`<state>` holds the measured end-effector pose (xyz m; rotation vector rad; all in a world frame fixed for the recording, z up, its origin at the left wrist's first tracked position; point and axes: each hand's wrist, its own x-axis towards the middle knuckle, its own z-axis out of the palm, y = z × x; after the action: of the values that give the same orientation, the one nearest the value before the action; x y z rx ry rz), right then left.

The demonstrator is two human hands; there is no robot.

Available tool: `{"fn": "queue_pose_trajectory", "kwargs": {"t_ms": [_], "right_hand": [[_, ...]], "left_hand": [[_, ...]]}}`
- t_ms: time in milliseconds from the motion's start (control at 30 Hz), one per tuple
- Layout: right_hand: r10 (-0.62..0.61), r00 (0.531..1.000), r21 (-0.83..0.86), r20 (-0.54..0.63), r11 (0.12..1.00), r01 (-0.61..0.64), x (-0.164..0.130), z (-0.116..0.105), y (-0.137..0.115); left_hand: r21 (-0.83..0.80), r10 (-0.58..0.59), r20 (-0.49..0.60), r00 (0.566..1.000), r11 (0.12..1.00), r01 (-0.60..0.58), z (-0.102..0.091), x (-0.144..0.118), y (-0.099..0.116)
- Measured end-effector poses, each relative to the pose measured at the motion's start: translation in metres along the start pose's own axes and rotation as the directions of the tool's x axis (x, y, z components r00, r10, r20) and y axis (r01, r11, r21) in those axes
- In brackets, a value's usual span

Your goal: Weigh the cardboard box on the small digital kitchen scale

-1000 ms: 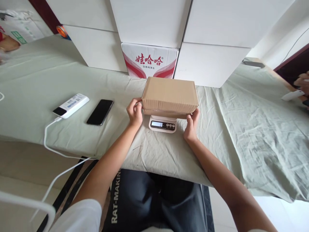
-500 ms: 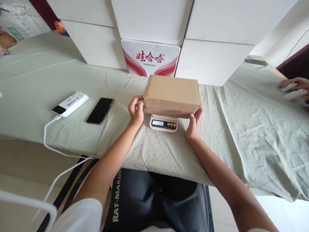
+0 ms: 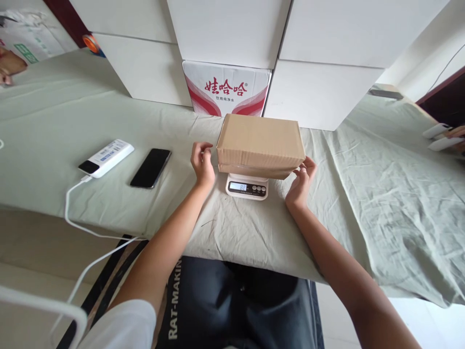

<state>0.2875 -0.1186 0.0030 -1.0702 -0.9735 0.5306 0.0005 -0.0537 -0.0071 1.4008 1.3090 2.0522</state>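
A closed brown cardboard box (image 3: pixel 260 144) rests on a small white digital scale (image 3: pixel 247 187), whose display shows a number. My left hand (image 3: pixel 202 164) hovers just left of the box, fingers apart, not touching it. My right hand (image 3: pixel 301 181) is open beside the box's lower right corner, a small gap from it. Both hands hold nothing.
A black phone (image 3: pixel 150 167) and a white power bank (image 3: pixel 106 158) with a white cable (image 3: pixel 78 213) lie to the left on the pale green cloth (image 3: pixel 381 194). White boxes (image 3: pixel 225 29) and a red-printed carton (image 3: pixel 227 90) stand behind. Another person's hand (image 3: pixel 458 133) is at the far right edge.
Both my hands have let go of the box and moved outward from its sides. The box now rests on the scale, whose reading rose from zero.
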Motion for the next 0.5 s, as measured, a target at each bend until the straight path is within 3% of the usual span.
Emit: {"fn": "queue_pose_trajectory", "kwargs": {"t_ms": [100, 500], "right_hand": [[0.031, 0.999, 0.007, -0.025, 0.999, -0.031, 0.002, 0.0014, -0.0012], [0.049, 0.999, 0.022, 0.013, 0.999, -0.049, -0.0017, 0.0049, -0.0073]], "left_hand": [[-0.038, -0.032, -0.043, 0.999, 0.999, 0.031, 0.0038, -0.0001, 0.0044], [-0.093, -0.035, -0.017, 0.999, 0.995, 0.033, 0.0078, -0.0023, 0.0073]]}}
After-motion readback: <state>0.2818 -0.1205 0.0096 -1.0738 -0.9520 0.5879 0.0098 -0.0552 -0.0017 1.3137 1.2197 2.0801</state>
